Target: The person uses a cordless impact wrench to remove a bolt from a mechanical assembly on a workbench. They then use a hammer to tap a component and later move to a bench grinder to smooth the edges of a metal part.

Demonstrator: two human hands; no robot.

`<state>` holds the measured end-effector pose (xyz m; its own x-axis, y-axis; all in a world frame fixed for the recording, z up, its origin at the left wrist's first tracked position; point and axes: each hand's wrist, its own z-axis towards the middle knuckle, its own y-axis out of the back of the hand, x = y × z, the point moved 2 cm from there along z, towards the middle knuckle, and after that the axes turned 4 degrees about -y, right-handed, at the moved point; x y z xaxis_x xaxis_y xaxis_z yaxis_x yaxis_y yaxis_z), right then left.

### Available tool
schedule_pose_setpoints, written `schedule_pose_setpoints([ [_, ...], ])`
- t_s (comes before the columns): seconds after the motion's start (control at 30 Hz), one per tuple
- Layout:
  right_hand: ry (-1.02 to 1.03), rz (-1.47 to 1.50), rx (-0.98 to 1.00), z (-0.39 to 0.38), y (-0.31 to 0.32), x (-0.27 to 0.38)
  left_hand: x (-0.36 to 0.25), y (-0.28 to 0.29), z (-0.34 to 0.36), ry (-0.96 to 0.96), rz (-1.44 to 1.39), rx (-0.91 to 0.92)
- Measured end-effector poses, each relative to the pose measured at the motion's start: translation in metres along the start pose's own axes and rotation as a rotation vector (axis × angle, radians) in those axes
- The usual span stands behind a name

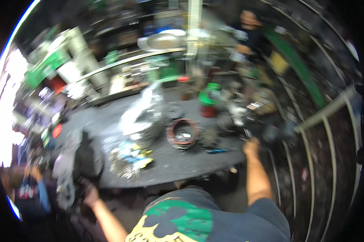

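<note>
My left hand (90, 194) is low at the table's left end, against the lower edge of a large grey and black metal housing (71, 159). Motion smears its fingers, so its grip is unclear. On the right, my right hand (251, 147) reaches to the table's edge beside a cluster of blurred metal parts (236, 115). Whether it holds anything cannot be made out. Between my hands a round part with a reddish-brown ring (172, 135) lies on the dark table (170, 171). Nearby are a clear plastic bag (143, 115), a blue and yellow crumpled bundle (135, 155) and a thin blue tool (216, 151).
A red container with a green top (208, 109) stands behind the blue tool. Metal railings (331, 161) run along the right. One person (246, 36) is at the far right; another person's arm (42, 193) shows at lower left. Cluttered shelving (129, 78) backs the table.
</note>
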<state>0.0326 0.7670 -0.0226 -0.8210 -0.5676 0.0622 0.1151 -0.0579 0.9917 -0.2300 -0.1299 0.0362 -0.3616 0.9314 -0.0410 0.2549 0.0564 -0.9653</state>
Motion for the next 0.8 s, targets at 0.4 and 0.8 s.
schedule_pose_setpoints([
  [0.4, 0.135, 0.146, -0.167, -0.001, -0.084, -0.077, 0.024, -0.031, -0.034, -0.058, -0.044, 0.217],
  [0.8, 0.162, 0.408, -0.006, -0.264, 0.058, 0.043, 0.016, -0.017, -0.052, 0.096, -0.179, 0.154],
])
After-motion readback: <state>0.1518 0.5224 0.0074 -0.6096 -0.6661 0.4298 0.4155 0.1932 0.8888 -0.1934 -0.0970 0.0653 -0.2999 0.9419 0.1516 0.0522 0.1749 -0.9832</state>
